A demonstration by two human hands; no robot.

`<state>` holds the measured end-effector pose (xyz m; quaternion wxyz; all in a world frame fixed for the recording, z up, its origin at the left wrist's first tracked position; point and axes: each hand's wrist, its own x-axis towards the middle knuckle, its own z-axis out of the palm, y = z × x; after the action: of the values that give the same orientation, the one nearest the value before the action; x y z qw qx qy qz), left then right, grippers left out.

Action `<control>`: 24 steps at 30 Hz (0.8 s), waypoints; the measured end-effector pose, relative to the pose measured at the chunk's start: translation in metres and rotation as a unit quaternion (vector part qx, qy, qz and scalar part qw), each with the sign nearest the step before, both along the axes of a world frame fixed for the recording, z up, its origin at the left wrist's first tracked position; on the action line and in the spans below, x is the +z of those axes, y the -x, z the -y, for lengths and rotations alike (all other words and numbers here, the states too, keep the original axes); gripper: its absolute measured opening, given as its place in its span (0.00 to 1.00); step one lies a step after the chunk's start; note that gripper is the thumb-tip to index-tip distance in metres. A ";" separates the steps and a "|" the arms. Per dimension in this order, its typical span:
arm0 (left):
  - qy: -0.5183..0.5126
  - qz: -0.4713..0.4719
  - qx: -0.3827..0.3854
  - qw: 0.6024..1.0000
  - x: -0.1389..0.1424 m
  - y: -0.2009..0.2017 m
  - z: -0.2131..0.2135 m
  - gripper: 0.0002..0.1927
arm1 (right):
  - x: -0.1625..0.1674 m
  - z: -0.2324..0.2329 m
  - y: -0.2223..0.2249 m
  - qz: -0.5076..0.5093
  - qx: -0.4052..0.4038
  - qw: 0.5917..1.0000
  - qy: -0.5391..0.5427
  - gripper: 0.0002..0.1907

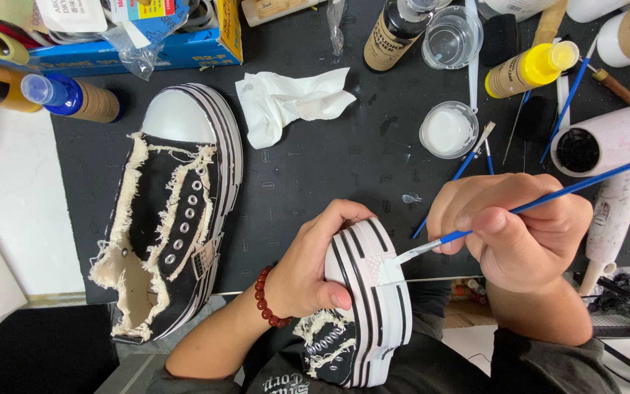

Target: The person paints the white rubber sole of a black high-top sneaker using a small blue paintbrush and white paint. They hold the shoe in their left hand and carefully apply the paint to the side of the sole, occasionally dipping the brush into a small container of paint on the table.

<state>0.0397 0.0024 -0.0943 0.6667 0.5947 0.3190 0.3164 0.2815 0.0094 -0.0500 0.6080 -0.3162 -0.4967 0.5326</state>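
A black work mat (344, 168) covers the tabletop, its left part taken by a frayed black platform sneaker (173, 211) lying toe toward the far edge. At the near edge, over the person's lap, the left hand (308, 266) wraps its fingers around the striped white sole of a second sneaker (366, 306), held on its side. The right hand (515, 230) pinches a blue-handled paintbrush (519, 210), bristles touching that sole. A white hair dryer (614, 157) lies by the right edge, a crumpled tissue (286, 102) and a small dish of white paint (448, 129) nearer the far edge.
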 end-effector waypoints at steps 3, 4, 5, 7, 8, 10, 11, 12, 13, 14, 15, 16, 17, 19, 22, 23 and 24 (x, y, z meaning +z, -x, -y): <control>0.001 0.001 -0.002 1.000 0.001 0.000 0.001 0.60 | 0.002 0.001 -0.001 -0.013 0.004 1.000 -0.013 0.15; 0.000 0.001 -0.002 1.000 0.001 0.000 0.001 0.60 | 0.002 0.001 -0.001 -0.016 0.009 1.000 -0.012 0.14; -0.001 0.001 -0.001 1.000 0.001 0.000 0.001 0.59 | 0.003 0.001 -0.001 -0.018 0.015 1.000 -0.012 0.14; 0.000 0.004 0.000 1.000 0.001 0.000 0.001 0.59 | 0.003 0.002 -0.001 -0.011 0.020 1.000 0.000 0.14; 0.003 0.007 0.000 1.000 0.001 0.000 0.001 0.59 | 0.003 0.002 -0.001 -0.008 0.017 1.000 0.006 0.14; 0.004 0.009 -0.001 1.000 0.000 -0.001 0.002 0.59 | 0.002 0.003 -0.001 -0.012 -0.004 1.000 0.012 0.14; 0.003 0.009 -0.001 1.000 0.000 -0.001 0.002 0.59 | 0.002 0.003 0.000 -0.015 -0.011 1.000 0.014 0.14; 0.002 0.008 0.000 1.000 0.000 -0.001 0.002 0.59 | 0.001 0.003 0.000 -0.022 -0.013 1.000 0.016 0.14; 0.005 0.010 -0.001 1.000 0.000 -0.001 0.003 0.59 | 0.001 0.003 0.000 -0.029 -0.011 0.999 0.011 0.14; 0.008 0.012 -0.001 1.000 0.000 -0.002 0.003 0.59 | 0.000 0.003 -0.001 -0.036 -0.008 0.999 0.006 0.14; 0.011 0.014 -0.002 1.000 0.000 -0.002 0.003 0.59 | 0.000 0.003 -0.001 -0.042 -0.001 0.999 -0.004 0.14; 0.013 0.014 -0.002 1.000 0.000 -0.002 0.003 0.59 | 0.000 0.003 -0.001 -0.049 0.006 0.999 -0.014 0.14; 0.014 0.015 -0.003 1.000 0.000 -0.002 0.003 0.59 | 0.000 0.004 -0.002 -0.033 0.005 0.999 -0.008 0.14; 0.015 0.014 -0.004 1.000 0.001 -0.002 0.003 0.59 | 0.000 0.005 -0.003 -0.007 0.000 1.000 0.003 0.14; 0.012 0.014 -0.005 1.000 0.001 -0.002 0.003 0.59 | 0.000 0.007 -0.004 0.003 -0.017 1.000 0.004 0.15; 0.012 0.014 -0.004 1.000 0.001 -0.003 0.003 0.59 | -0.001 0.006 -0.003 0.002 -0.023 1.000 -0.001 0.15; 0.012 0.015 -0.003 1.000 0.001 -0.003 0.003 0.59 | -0.001 0.006 -0.004 -0.003 -0.028 1.000 -0.014 0.15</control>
<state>0.0427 -0.0010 -0.0932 0.6794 0.5826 0.3111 0.3195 0.2850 0.0038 -0.0512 0.6282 -0.3203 -0.4931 0.5094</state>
